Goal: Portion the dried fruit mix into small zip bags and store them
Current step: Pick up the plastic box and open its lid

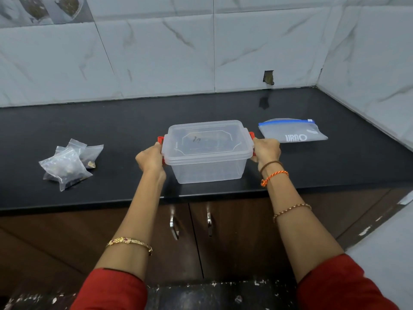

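Observation:
A clear plastic storage box (207,153) with its lid on and red side clips stands mid-counter. My left hand (150,158) grips its left end at the red clip, and my right hand (266,151) grips its right end. A pile of small clear zip bags (69,163) holding dried fruit lies to the left on the counter. To the right of the box lies a larger zip pouch (292,132) with a blue zipper strip and white lettering, flat and closed.
The black counter (134,121) runs along a marble-tiled wall and meets a side wall at the right corner. Its front edge is just below the box. Brown cabinet doors with metal handles (174,224) sit underneath.

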### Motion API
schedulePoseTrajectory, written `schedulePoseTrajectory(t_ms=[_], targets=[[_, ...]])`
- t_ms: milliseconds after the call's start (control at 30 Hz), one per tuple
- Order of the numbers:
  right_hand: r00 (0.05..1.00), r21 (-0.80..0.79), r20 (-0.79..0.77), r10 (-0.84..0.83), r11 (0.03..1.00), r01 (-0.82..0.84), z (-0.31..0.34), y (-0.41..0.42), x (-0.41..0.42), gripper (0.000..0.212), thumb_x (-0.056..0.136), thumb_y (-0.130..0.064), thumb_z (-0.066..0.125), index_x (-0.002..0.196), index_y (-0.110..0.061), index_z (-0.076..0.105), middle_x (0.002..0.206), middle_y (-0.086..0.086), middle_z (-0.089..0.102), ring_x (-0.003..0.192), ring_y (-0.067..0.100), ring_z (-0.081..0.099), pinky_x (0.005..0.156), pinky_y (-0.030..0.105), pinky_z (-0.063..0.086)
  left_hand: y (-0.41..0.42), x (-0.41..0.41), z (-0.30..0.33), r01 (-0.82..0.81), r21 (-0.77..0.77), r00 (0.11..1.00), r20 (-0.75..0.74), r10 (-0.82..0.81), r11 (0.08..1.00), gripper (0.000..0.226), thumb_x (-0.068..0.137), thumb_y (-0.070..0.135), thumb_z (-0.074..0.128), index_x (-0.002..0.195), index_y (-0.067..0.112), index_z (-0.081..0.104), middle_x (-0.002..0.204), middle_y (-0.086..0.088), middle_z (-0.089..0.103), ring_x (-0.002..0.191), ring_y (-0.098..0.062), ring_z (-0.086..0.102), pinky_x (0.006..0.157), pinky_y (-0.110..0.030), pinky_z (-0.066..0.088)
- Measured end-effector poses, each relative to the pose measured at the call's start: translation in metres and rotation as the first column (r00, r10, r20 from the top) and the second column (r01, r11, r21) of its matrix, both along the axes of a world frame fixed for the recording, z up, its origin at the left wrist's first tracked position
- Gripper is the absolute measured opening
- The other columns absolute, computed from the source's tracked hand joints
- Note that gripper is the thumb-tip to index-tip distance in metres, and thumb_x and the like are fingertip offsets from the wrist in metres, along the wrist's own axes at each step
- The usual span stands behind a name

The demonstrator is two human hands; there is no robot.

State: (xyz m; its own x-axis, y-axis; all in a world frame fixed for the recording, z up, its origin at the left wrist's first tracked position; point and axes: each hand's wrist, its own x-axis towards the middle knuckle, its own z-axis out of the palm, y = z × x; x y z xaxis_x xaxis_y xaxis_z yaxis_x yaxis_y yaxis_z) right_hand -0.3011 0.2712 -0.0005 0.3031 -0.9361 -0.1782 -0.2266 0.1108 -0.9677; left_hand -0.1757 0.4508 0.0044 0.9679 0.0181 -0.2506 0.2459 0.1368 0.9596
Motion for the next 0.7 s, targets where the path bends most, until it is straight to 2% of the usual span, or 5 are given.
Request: schedulePoseTrajectory(t_ms=[133, 233, 400, 567, 700], targets=[[0.991, -0.463, -0.127, -0.051, 0.886, -0.014, 0.019, 0.010, -0.005, 0.021, 0.093, -0.020, 0.050, 0.107, -0.011, 0.064, 0.114, 0.009, 0.062, 0.108, 0.026, 0.054, 0.083, 0.030, 0.041, 0.011, 0.001, 0.000, 0.072, -0.171, 0.991, -0.098, -0.090, 0.983, 0.016, 0.090, 0.014, 0.059, 0.076, 0.008, 0.056, 0.077, -0.002, 0.058, 0.070, -0.013, 0.059, 0.075, -0.034, 0.056], [0.963, -0.711, -0.088, 0.256, 0.660, -0.240, 0.036, 0.051, -0.001, 0.017, 0.089, -0.018, 0.058, 0.096, -0.010, 0.071, 0.103, 0.006, 0.068, 0.096, 0.020, 0.059, 0.079, 0.024, 0.042, 0.012, 0.000, 0.000, 0.090, -0.133, 0.992, -0.070, -0.100, 0.987, 0.010, 0.089, 0.016, 0.061, 0.088, 0.006, 0.059, 0.078, -0.001, 0.059, 0.070, -0.011, 0.060, 0.075, -0.032, 0.055], [0.648, -0.644, -0.679, 0.346, 0.143, -0.751, 0.031, 0.104, 0.024, 0.037, 0.090, -0.037, 0.055, 0.121, -0.018, 0.062, 0.117, 0.006, 0.061, 0.111, 0.022, 0.052, 0.085, 0.031, 0.040, 0.016, 0.009, -0.002, 0.061, -0.113, 0.996, -0.051, -0.067, 0.992, 0.017, 0.086, 0.011, 0.064, 0.071, 0.011, 0.058, 0.072, -0.001, 0.060, 0.063, -0.011, 0.058, 0.069, -0.028, 0.055], [0.714, -0.727, -0.661, 0.231, 0.040, -0.685, 0.025, 0.124, 0.039, 0.029, 0.095, -0.031, 0.049, 0.111, -0.015, 0.066, 0.110, 0.005, 0.062, 0.103, 0.021, 0.055, 0.067, 0.027, 0.034, 0.027, 0.024, -0.007, 0.035, -0.035, 0.999, -0.024, -0.036, 0.999, 0.020, 0.085, 0.013, 0.065, 0.067, 0.013, 0.058, 0.071, 0.000, 0.059, 0.069, -0.013, 0.059, 0.070, -0.030, 0.055], [0.780, -0.771, -0.555, 0.288, 0.172, -0.613, 0.020, 0.132, 0.046, 0.021, 0.091, -0.025, 0.056, 0.098, -0.012, 0.071, 0.099, 0.005, 0.066, 0.096, 0.021, 0.057, 0.064, 0.027, 0.035, 0.030, 0.032, -0.013, 0.003, -0.017, 0.998, -0.055, -0.004, 1.000, 0.021, 0.084, 0.013, 0.066, 0.065, 0.013, 0.057, 0.072, 0.000, 0.060, 0.075, -0.017, 0.060, 0.076, -0.031, 0.055]])
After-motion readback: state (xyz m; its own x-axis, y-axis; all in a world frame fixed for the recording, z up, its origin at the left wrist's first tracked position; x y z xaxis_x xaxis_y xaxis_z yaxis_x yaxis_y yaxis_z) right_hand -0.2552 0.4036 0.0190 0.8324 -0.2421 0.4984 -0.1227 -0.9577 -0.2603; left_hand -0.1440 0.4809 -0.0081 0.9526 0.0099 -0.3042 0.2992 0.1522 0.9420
